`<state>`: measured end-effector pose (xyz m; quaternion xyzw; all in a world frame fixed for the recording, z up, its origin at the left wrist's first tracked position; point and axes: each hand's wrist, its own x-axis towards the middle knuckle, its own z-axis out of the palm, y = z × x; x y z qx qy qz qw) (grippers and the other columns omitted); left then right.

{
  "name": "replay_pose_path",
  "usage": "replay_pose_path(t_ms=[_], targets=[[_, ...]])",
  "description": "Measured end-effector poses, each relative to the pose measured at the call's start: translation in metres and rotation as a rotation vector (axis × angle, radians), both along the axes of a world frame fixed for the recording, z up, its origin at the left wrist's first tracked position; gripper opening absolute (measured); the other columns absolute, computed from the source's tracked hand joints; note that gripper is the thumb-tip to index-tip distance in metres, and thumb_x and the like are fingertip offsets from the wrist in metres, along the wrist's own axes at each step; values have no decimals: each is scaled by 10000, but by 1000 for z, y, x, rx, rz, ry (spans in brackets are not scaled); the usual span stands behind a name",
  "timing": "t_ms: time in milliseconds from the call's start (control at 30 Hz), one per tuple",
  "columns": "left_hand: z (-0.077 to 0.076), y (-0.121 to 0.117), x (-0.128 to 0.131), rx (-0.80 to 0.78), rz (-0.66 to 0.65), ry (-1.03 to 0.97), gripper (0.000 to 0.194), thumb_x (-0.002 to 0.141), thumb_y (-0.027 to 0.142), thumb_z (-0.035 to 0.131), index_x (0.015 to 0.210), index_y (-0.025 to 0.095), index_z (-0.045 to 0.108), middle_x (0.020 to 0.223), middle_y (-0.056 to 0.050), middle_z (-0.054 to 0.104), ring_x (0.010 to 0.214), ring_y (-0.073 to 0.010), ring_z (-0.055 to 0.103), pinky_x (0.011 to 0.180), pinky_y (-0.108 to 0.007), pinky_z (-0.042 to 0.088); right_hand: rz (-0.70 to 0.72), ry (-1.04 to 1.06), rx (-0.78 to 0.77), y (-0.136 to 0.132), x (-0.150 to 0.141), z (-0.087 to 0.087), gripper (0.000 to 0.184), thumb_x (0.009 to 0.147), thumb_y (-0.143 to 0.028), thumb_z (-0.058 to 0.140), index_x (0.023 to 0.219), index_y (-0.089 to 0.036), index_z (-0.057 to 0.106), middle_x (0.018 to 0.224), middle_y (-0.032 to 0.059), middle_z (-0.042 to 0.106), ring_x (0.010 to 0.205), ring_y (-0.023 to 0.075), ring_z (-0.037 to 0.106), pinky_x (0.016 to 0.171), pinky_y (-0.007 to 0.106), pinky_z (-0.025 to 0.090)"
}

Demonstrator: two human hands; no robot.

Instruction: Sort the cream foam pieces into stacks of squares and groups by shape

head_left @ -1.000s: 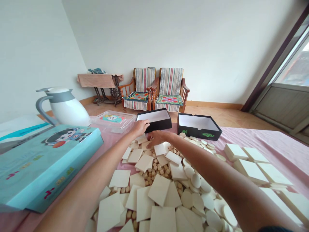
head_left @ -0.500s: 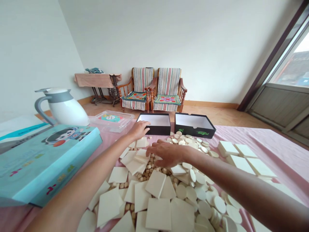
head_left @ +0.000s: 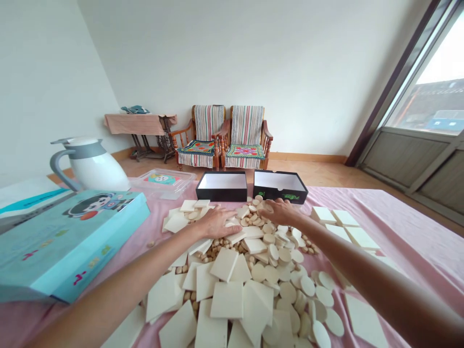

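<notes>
My left hand lies palm down on the pile, fingers stretched out over pale square wooden tiles and small wooden beads or cubes. At the far right of the pile, my right hand rests with fingers spread and pointing down among round wooden discs. Neither hand visibly grips a piece. Just beyond my hands stand two shallow black boxes with white insides, the left box and the right box.
A light-blue printed box and a white-grey jug stand left. Behind them is a clear plastic case. Stacked square tiles sit right on the pink cloth. Two chairs stand beyond.
My left hand has come back from the left black box onto the tiles. My right hand has moved forward and right to the discs. The view has shifted slightly.
</notes>
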<state>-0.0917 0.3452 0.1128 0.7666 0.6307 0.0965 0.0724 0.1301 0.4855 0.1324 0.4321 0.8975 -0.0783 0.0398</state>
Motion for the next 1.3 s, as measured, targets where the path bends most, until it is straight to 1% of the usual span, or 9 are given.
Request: replay_pose_path(t_ms=[167, 367, 500, 633, 733, 867, 1033, 1133, 1300], targets=[[4, -2, 9, 59, -12, -147, 606, 797, 604, 577, 1241, 193, 576, 1264, -106, 612, 1194, -305, 507, 1030, -434, 359, 150, 132, -71, -29, -14, 2, 617, 802, -608, 508, 1250, -188, 568, 1212, 176, 535, 1110, 336, 534, 873, 415, 416], [21, -25, 11, 35, -65, -260, 314, 825, 427, 593, 981, 160, 650, 959, -59, 689, 822, -172, 629, 744, -258, 484, 326, 211, -155, -66, -30, 13, 411, 777, -421, 595, 1094, -159, 589, 1035, 115, 624, 926, 234, 597, 753, 300, 448], [31, -61, 8, 83, -17, -211, 274, 845, 373, 570, 1016, 178, 658, 998, -61, 691, 919, -196, 624, 829, -289, 476, 454, 278, -126, -91, -21, 25, 416, 763, -313, 608, 1125, -111, 576, 1045, 142, 627, 953, 247, 598, 783, 322, 458], [39, -101, 2, 167, 64, -260, 278, 868, 385, 548, 1062, 216, 653, 1122, -46, 671, 1065, -196, 598, 959, -306, 450, 683, 405, -171, -97, -7, 35, 467, 811, -271, 596, 1266, -183, 535, 1234, 93, 597, 1105, 202, 566, 928, 297, 428], [41, -123, -1, 154, 183, -321, 296, 865, 396, 538, 1077, 220, 645, 1148, -47, 660, 1053, -194, 614, 864, -280, 518, 529, 364, -65, -81, -8, 36, 353, 872, -286, 550, 1221, -240, 582, 1229, 36, 619, 1101, 159, 573, 926, 240, 416], [42, -136, -5, 176, 281, -338, 303, 851, 382, 530, 1074, 213, 646, 1127, -54, 667, 1020, -197, 630, 793, -276, 550, 116, 279, 157, -35, -18, 28, 349, 883, -169, 458, 1212, -139, 570, 1176, 149, 614, 1066, 239, 576, 868, 315, 425], [45, -109, -6, 296, 279, -262, 284, 826, 309, 538, 1057, 187, 649, 1100, -60, 690, 1020, -203, 638, 905, -314, 509, -66, 217, 267, 22, -18, 18, 429, 866, -123, 440, 1291, -156, 484, 1292, 176, 538, 1206, 306, 456, 928, 409, 352], [46, -67, 2, 250, 206, -247, 281, 868, 285, 481, 1070, 183, 646, 1091, -55, 699, 959, -175, 661, 850, -268, 519, -72, 151, 239, 47, -19, 10, 385, 878, -140, 444, 1252, -189, 522, 1194, 144, 618, 1145, 281, 519, 932, 421, 335], [38, 21, 39, 100, 98, 45, 310, 895, 206, 429, 1126, 169, 632, 1115, -90, 691, 1038, -216, 645, 899, -304, 485, -37, 79, 168, 70, -25, -2, 284, 884, -155, 456, 1092, -223, 636, 1036, 114, 696, 967, 227, 638, 800, 321, 407]])
